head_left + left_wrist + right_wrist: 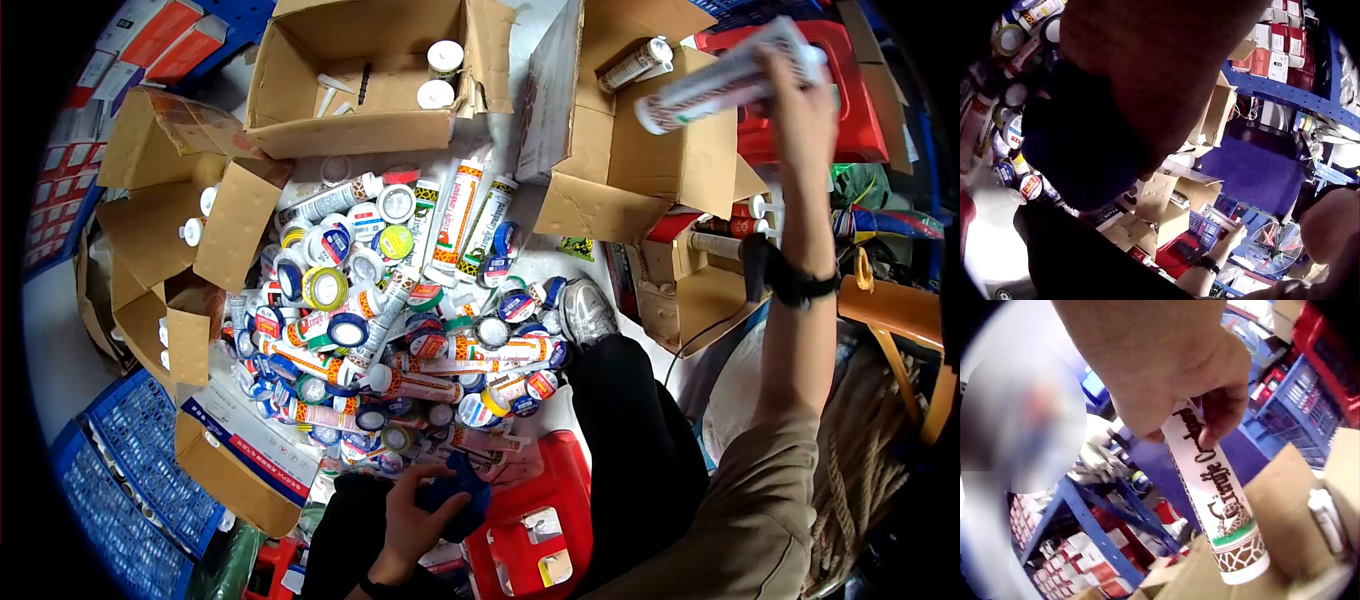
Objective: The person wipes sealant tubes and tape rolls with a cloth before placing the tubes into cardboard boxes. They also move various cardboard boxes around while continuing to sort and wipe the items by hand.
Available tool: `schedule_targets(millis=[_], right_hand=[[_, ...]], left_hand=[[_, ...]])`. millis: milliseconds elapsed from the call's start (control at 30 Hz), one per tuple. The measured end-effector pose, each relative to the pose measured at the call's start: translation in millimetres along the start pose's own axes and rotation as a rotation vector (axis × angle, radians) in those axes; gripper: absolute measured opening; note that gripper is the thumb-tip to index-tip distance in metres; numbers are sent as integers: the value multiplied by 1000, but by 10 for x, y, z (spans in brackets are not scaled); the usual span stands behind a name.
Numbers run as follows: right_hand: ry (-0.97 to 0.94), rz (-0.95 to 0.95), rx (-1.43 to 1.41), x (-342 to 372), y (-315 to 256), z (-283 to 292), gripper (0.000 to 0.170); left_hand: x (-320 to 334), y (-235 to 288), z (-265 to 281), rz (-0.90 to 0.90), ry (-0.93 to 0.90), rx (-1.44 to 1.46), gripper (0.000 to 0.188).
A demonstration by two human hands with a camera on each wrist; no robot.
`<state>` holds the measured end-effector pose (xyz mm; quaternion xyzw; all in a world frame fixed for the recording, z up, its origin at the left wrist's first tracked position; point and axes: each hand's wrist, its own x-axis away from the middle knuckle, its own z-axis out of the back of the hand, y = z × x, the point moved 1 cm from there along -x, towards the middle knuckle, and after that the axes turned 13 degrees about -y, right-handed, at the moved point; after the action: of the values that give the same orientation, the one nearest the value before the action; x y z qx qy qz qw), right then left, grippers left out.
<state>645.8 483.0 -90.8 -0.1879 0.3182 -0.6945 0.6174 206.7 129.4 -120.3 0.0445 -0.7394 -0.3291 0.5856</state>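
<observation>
High at the right of the head view, my right hand [803, 125] grips a white tube [700, 92] above an open cardboard box [600, 205]. The right wrist view shows the same tube [1219, 494] with giraffe print and brown lettering, the fingers of my right hand [1166, 375] wrapped round its upper part. Another tube [632, 68] lies in that box. Low in the head view, my left hand [415, 525] holds a dark blue object [458, 497], dark and unclear in the left wrist view. Beside it spreads a pile of tubes and tape rolls [348, 330].
A box [350, 135] with two white-capped tubes stands at the top; more boxes [235, 225] stand left. Red stools [570, 480] are at the bottom and upper right, blue crates [140, 480] at the lower left. A shoe [588, 312] is beside the pile.
</observation>
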Motion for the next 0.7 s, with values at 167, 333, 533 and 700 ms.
schedule_targets(millis=[167,333,533,700], right_hand=[[-362,44,510,-434,745,-916,68],[-439,123,667,-852,1186,-1449,64],[-290,283,772,-795,1112,-1604,19],[-228,150,900,-915,1385,-1790,21]], left_hand=[[-3,-282,27,-128,28,-123,40],[-18,-300,14,-141,-25,-139,40],[-9,-332,29,-138,-49,-140,39],[28,-380,37,-141,-68,-148,42]])
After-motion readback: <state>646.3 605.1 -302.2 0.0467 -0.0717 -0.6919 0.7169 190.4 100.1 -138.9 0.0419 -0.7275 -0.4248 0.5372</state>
